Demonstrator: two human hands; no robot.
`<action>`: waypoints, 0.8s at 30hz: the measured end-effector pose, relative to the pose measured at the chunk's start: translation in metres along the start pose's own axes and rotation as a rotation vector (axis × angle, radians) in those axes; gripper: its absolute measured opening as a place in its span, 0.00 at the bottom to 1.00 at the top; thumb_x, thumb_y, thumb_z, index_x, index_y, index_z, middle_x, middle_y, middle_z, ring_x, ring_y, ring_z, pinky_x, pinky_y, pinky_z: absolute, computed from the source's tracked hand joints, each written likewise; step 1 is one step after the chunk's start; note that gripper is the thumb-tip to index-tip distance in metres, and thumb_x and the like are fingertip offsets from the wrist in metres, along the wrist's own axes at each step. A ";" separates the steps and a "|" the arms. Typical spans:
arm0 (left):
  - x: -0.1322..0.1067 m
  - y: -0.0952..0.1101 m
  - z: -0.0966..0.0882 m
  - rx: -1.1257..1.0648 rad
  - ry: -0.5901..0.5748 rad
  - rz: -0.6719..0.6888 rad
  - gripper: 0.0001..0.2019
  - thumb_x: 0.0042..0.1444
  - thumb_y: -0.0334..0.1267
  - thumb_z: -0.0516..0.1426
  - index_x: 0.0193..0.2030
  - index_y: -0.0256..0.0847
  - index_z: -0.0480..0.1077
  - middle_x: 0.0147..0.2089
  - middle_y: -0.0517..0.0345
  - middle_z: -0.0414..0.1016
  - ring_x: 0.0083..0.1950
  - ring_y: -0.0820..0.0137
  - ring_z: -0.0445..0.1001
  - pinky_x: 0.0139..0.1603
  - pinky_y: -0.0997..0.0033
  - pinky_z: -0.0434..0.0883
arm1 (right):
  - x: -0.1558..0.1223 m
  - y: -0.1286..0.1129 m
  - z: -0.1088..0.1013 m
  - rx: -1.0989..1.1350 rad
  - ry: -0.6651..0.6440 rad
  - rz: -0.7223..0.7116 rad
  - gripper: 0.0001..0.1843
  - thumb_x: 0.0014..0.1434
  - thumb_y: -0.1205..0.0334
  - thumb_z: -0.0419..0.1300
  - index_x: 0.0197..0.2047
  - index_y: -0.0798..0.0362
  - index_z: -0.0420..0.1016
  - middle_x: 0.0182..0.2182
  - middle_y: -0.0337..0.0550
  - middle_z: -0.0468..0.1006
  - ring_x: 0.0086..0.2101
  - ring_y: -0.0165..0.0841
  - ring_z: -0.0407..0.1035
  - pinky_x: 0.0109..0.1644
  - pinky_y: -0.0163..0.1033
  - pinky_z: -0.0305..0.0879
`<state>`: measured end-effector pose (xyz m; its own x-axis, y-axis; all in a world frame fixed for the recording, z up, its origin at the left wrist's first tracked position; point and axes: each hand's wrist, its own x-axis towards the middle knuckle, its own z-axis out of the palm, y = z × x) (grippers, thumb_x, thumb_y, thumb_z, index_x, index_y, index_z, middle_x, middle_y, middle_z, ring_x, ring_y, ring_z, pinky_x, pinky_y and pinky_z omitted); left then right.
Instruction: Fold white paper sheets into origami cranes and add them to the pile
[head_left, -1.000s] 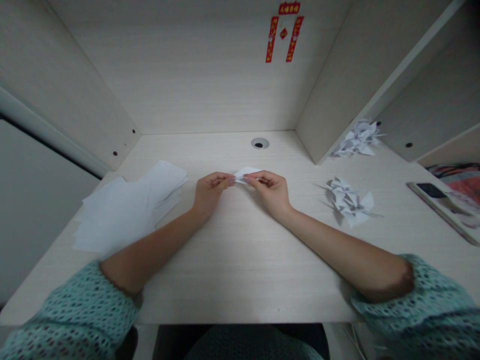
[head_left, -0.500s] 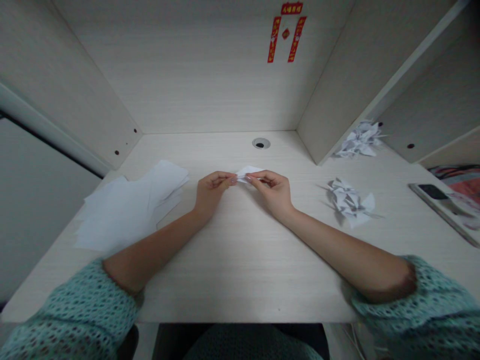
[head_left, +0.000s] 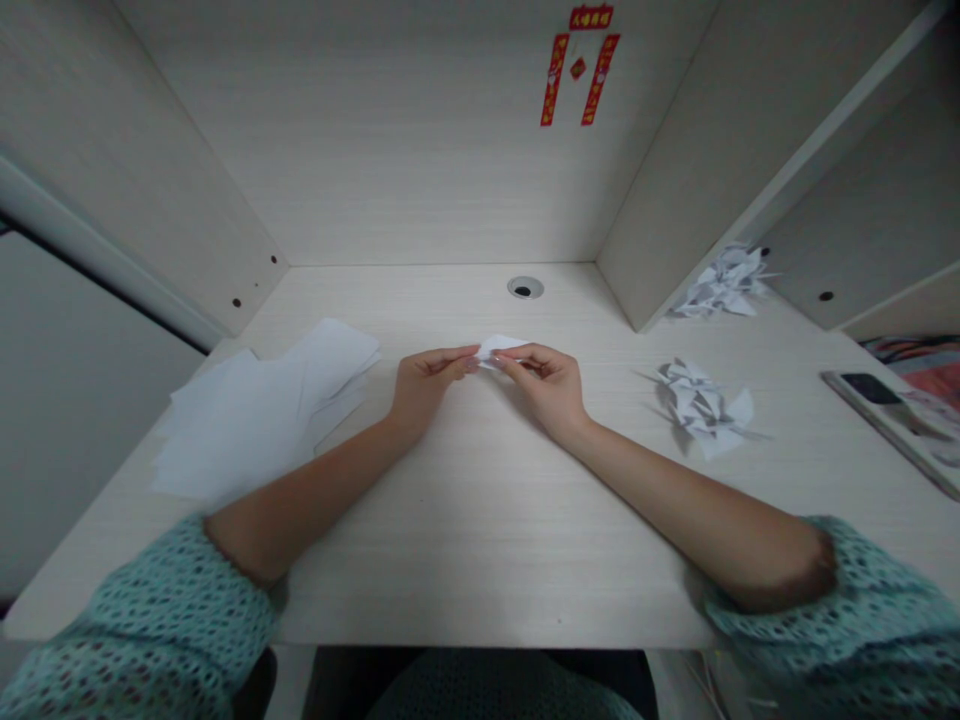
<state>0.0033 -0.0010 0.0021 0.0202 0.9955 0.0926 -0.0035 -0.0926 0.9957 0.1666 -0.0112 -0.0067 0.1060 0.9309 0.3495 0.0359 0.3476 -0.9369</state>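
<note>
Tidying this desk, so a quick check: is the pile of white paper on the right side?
No, the white paper sheets lie on the left side of the desk, beside the left hand.

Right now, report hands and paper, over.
Left hand and right hand both pinching small folded white paper. Loose white paper sheets beside left forearm. Folded paper figures off to the right, apart from hands.

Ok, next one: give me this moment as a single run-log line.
left hand: pinches folded white paper | right hand: pinches same paper | left of hands: white sheets | right of hands: folded paper figures | surface: pale wood desk
</note>
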 end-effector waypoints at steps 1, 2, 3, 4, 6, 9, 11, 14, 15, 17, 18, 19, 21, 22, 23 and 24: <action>0.001 -0.001 -0.001 -0.001 -0.009 -0.006 0.14 0.42 0.43 0.66 0.38 0.42 0.80 0.32 0.55 0.81 0.32 0.72 0.72 0.39 0.69 0.68 | 0.000 0.000 0.000 0.001 0.001 0.001 0.07 0.49 0.56 0.67 0.31 0.50 0.81 0.30 0.42 0.82 0.31 0.33 0.74 0.38 0.39 0.67; 0.001 -0.001 -0.001 -0.002 -0.018 -0.011 0.15 0.42 0.43 0.66 0.38 0.42 0.80 0.32 0.55 0.81 0.32 0.72 0.72 0.39 0.69 0.68 | 0.000 0.001 0.000 0.001 0.000 0.003 0.08 0.49 0.56 0.67 0.31 0.50 0.81 0.31 0.42 0.82 0.31 0.33 0.74 0.38 0.39 0.67; 0.002 -0.002 -0.002 -0.003 -0.026 -0.016 0.15 0.42 0.43 0.66 0.38 0.42 0.80 0.32 0.55 0.81 0.32 0.72 0.73 0.39 0.69 0.68 | 0.000 0.001 0.000 0.003 -0.003 0.005 0.08 0.49 0.56 0.67 0.31 0.50 0.81 0.31 0.42 0.82 0.31 0.33 0.74 0.38 0.39 0.67; 0.002 -0.003 -0.002 -0.005 -0.032 -0.019 0.15 0.42 0.44 0.66 0.38 0.42 0.80 0.32 0.55 0.81 0.32 0.71 0.73 0.39 0.69 0.68 | 0.000 0.001 -0.001 0.006 -0.005 0.005 0.08 0.49 0.56 0.67 0.31 0.50 0.81 0.31 0.42 0.82 0.31 0.33 0.74 0.38 0.39 0.67; 0.003 -0.004 -0.003 -0.014 -0.040 -0.021 0.15 0.42 0.44 0.66 0.38 0.42 0.80 0.32 0.55 0.81 0.33 0.71 0.73 0.39 0.68 0.69 | 0.000 0.001 -0.001 0.012 -0.011 0.002 0.07 0.49 0.56 0.67 0.31 0.50 0.81 0.31 0.42 0.82 0.32 0.33 0.74 0.38 0.39 0.67; 0.003 -0.005 -0.003 -0.044 -0.041 -0.022 0.15 0.42 0.44 0.66 0.38 0.42 0.80 0.33 0.54 0.81 0.34 0.70 0.74 0.40 0.67 0.69 | 0.000 0.002 -0.001 0.017 -0.015 -0.002 0.07 0.49 0.57 0.67 0.31 0.50 0.81 0.31 0.42 0.82 0.32 0.33 0.74 0.39 0.39 0.67; 0.003 -0.005 -0.002 -0.058 -0.038 -0.019 0.14 0.42 0.44 0.66 0.38 0.42 0.80 0.35 0.53 0.81 0.35 0.70 0.75 0.41 0.67 0.69 | -0.001 0.002 0.000 0.020 -0.017 -0.003 0.07 0.50 0.57 0.67 0.31 0.49 0.81 0.31 0.42 0.82 0.32 0.34 0.74 0.39 0.39 0.67; 0.001 -0.003 -0.002 -0.050 -0.019 -0.001 0.14 0.43 0.44 0.66 0.37 0.43 0.80 0.35 0.54 0.81 0.34 0.71 0.74 0.41 0.68 0.69 | -0.001 0.001 0.000 0.026 -0.013 -0.001 0.07 0.50 0.57 0.67 0.32 0.49 0.81 0.31 0.42 0.82 0.32 0.33 0.74 0.39 0.39 0.67; 0.001 -0.002 -0.002 -0.044 -0.011 0.006 0.13 0.43 0.44 0.66 0.37 0.44 0.80 0.35 0.55 0.81 0.34 0.72 0.74 0.41 0.69 0.69 | -0.001 0.000 0.000 0.026 -0.012 0.002 0.07 0.50 0.57 0.67 0.31 0.49 0.81 0.31 0.42 0.82 0.32 0.33 0.74 0.39 0.39 0.67; -0.001 0.000 -0.001 -0.033 0.005 0.015 0.13 0.43 0.43 0.66 0.37 0.44 0.80 0.35 0.55 0.81 0.33 0.72 0.74 0.41 0.69 0.69 | -0.001 -0.002 0.001 0.025 -0.007 0.012 0.07 0.49 0.57 0.67 0.31 0.50 0.81 0.31 0.42 0.82 0.32 0.33 0.74 0.39 0.39 0.67; -0.002 0.001 -0.001 -0.030 0.011 0.018 0.13 0.43 0.43 0.66 0.37 0.43 0.80 0.35 0.55 0.81 0.34 0.72 0.74 0.41 0.69 0.70 | -0.001 -0.003 0.001 0.026 -0.005 0.020 0.07 0.49 0.56 0.67 0.31 0.50 0.81 0.31 0.42 0.82 0.32 0.33 0.74 0.39 0.39 0.68; -0.003 0.002 -0.001 -0.027 0.015 0.021 0.13 0.43 0.43 0.66 0.37 0.43 0.80 0.35 0.55 0.81 0.34 0.71 0.74 0.42 0.69 0.70 | -0.001 -0.004 0.001 0.029 -0.002 0.031 0.07 0.49 0.56 0.67 0.31 0.50 0.81 0.30 0.42 0.82 0.31 0.34 0.74 0.39 0.40 0.68; -0.004 0.004 0.001 -0.022 0.019 0.027 0.14 0.43 0.44 0.66 0.38 0.43 0.80 0.36 0.54 0.81 0.35 0.70 0.75 0.42 0.68 0.70 | -0.001 -0.006 0.001 0.049 0.004 0.054 0.07 0.48 0.57 0.67 0.30 0.50 0.81 0.30 0.42 0.83 0.31 0.34 0.74 0.40 0.40 0.68; -0.005 0.005 0.001 -0.022 0.018 0.030 0.14 0.44 0.44 0.66 0.38 0.43 0.79 0.36 0.54 0.81 0.35 0.70 0.75 0.42 0.68 0.70 | -0.001 -0.007 0.001 0.068 0.008 0.064 0.07 0.48 0.57 0.68 0.30 0.51 0.81 0.30 0.42 0.83 0.31 0.33 0.74 0.40 0.40 0.68; -0.005 0.005 0.002 -0.023 0.017 0.031 0.14 0.44 0.44 0.66 0.38 0.43 0.79 0.36 0.54 0.81 0.35 0.70 0.75 0.42 0.68 0.71 | 0.000 -0.008 0.002 0.090 0.009 0.075 0.07 0.47 0.57 0.68 0.30 0.51 0.81 0.30 0.42 0.83 0.31 0.33 0.74 0.39 0.40 0.68; -0.006 0.005 0.002 -0.025 0.016 0.030 0.14 0.44 0.44 0.66 0.39 0.43 0.79 0.36 0.54 0.81 0.35 0.70 0.75 0.42 0.68 0.71 | 0.000 -0.008 0.002 0.113 0.013 0.084 0.06 0.47 0.58 0.68 0.29 0.51 0.81 0.30 0.42 0.83 0.30 0.33 0.74 0.39 0.40 0.68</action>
<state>0.0053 -0.0071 0.0069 0.0038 0.9924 0.1226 -0.0286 -0.1225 0.9921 0.1645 -0.0139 0.0009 0.1164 0.9560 0.2694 -0.0860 0.2800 -0.9562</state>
